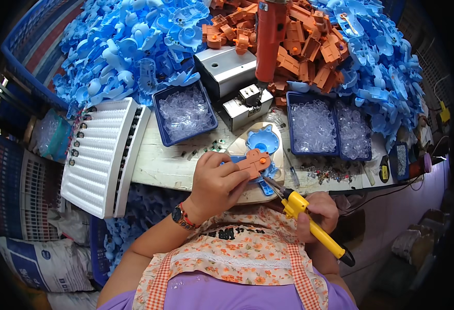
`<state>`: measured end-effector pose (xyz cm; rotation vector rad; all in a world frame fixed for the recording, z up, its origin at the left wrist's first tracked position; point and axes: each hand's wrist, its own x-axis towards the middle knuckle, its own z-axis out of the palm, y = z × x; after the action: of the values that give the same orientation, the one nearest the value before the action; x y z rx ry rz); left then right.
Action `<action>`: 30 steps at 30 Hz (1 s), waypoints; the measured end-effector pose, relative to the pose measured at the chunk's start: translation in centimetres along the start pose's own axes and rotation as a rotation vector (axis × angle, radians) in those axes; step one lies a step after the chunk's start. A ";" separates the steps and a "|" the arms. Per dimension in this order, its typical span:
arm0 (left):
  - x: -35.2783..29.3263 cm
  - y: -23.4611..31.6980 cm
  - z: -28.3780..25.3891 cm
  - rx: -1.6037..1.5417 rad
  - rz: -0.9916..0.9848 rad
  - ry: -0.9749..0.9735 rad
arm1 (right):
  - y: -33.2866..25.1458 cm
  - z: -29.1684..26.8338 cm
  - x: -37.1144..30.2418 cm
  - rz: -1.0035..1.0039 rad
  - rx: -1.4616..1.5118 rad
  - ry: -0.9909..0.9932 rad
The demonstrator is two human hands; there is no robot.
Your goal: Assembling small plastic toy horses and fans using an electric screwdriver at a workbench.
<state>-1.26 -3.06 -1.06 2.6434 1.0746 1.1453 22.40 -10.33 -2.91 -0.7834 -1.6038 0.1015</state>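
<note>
My left hand (215, 178) pinches a small orange plastic part (253, 164) with a bright orange knob. The part is held over a blue plastic shell (262, 140) that rests on a pale, rounded board (276, 178) at the table's front edge. In my right hand (321, 213) is a yellow soldering iron (317, 235), its fingers wrapped round the handle. The iron's metal tip reaches to the lower side of the orange part and the blue pieces; whether it touches them I cannot tell.
An orange electric screwdriver (270, 41) hangs above a metal screw feeder (245, 108). Dark blue trays of clear plastic bits (185, 112) (315, 124) stand either side. White foam trays (97, 155) lean at left. Blue parts (118, 46) and orange parts (309, 46) pile up behind.
</note>
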 end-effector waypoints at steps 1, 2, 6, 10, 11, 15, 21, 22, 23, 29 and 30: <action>0.0 0.0 0.0 0.000 0.001 0.000 | 0.0 0.0 0.0 0.000 0.000 0.001; -0.1 0.0 0.1 -0.005 -0.005 0.001 | 0.0 0.0 0.1 -0.005 0.009 -0.012; 0.0 0.1 -0.1 0.001 -0.003 -0.012 | 0.2 0.2 0.3 -0.037 0.047 -0.041; 0.1 0.2 -0.2 0.012 -0.003 -0.025 | 0.1 0.3 0.4 -0.037 0.033 -0.047; 0.1 0.2 -0.2 0.016 0.000 -0.030 | 0.0 0.3 0.4 -0.031 0.020 -0.049; 0.3 0.3 -0.4 0.036 0.008 -0.052 | -0.1 -0.1 0.1 -0.016 0.024 -0.146; 0.4 0.4 -0.5 0.042 0.016 -0.051 | -0.1 -0.1 0.4 -0.098 -0.009 -0.163; 0.5 0.4 -0.5 0.040 0.017 -0.049 | -0.2 -0.1 0.5 -0.099 -0.012 -0.164; 0.4 0.4 -0.5 0.039 0.016 -0.053 | -0.2 0.0 0.5 -0.115 -0.017 -0.177; 0.5 0.4 -0.5 0.063 0.029 -0.063 | -0.7 -0.2 1.4 -0.180 -0.040 -0.281; 0.5 0.5 -0.5 0.070 0.037 -0.059 | -0.6 -0.3 1.4 -0.198 -0.022 -0.312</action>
<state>-1.06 -3.20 -0.25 2.7425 1.0797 1.0480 22.43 -10.14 -1.33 -0.6432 -1.9726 0.0659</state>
